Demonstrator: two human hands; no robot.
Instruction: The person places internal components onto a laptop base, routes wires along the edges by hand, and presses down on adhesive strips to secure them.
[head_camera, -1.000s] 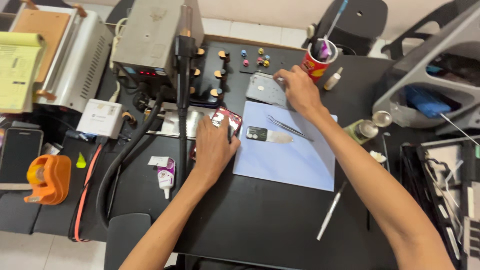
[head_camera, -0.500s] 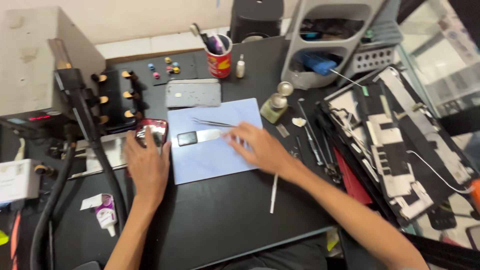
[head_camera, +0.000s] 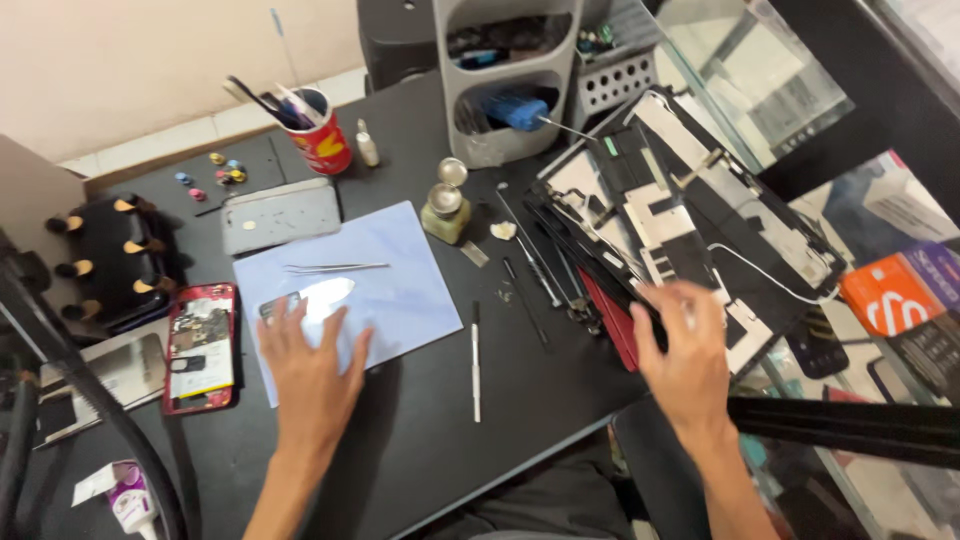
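Lying opened with its insides bare, the red-framed phone sits untouched left of the pale blue mat, where the left hand rests flat and empty, while the right hand, fingers spread and blurred, reaches the stacked black panels, reassembly still undone.

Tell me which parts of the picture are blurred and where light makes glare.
In the head view, the right hand is smeared by motion blur, its fingers hard to separate; the left hand is only slightly soft, resting on the blue mat. The glass panel at upper right shows pale reflections, and the blade on the mat glints white. The tweezers look sharp.
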